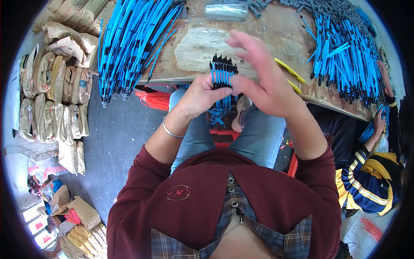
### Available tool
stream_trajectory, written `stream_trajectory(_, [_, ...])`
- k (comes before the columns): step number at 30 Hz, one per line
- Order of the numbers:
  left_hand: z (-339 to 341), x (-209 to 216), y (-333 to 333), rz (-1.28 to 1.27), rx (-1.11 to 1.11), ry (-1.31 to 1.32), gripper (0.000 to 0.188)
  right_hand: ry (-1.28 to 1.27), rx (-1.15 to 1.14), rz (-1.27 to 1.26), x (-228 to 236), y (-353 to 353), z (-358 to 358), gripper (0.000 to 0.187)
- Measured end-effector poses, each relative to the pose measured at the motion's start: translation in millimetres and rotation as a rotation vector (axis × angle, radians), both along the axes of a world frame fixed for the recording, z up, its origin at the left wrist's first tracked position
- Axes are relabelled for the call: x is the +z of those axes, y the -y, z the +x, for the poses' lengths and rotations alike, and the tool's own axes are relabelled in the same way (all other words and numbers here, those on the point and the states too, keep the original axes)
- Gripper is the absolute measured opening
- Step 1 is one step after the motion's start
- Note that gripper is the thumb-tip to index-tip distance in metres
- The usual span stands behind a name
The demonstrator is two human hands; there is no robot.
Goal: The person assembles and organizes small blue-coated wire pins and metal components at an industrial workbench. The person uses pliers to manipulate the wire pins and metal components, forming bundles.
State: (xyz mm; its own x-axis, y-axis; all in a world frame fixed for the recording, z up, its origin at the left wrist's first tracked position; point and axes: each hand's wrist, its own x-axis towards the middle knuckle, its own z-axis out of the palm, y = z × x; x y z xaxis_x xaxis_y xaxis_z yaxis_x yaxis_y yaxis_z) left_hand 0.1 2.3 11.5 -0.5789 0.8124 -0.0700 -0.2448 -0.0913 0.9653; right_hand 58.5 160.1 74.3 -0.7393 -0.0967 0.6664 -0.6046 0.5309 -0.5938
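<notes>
In front of me, at the table's near edge, my left hand [201, 96] is closed around a bundle of thin blue rods with black tips [223, 73]. The rods stand side by side with their black ends up, and a thin pale line crosses just under the tips. Their lower ends hang below my hand, over my lap. My right hand [269, 84] is raised just right of the bundle, fingers stretched out and slightly blurred. Its lower part overlaps the bundle's right side; whether it touches the rods I cannot tell.
The wooden table [267, 26] bears a clear box of thin metal pieces [226, 11], a yellow-handled tool [290, 70], grey small parts [332, 6] and a right-hand pile of blue rods [340, 56]. More blue rods [129, 43] overhang its left edge. A co-worker [373, 177] sits at right.
</notes>
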Motion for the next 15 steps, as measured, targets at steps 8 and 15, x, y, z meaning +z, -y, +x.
stream_trajectory(8, [9,-17,8,-0.004,0.005,-0.031,0.020,0.086,-0.273,0.241,-14,-78,-93,0.038])
stream_trajectory(15, [3,-4,8,-0.025,0.030,-0.116,0.021,0.718,-0.421,0.889,-30,-84,-221,0.014])
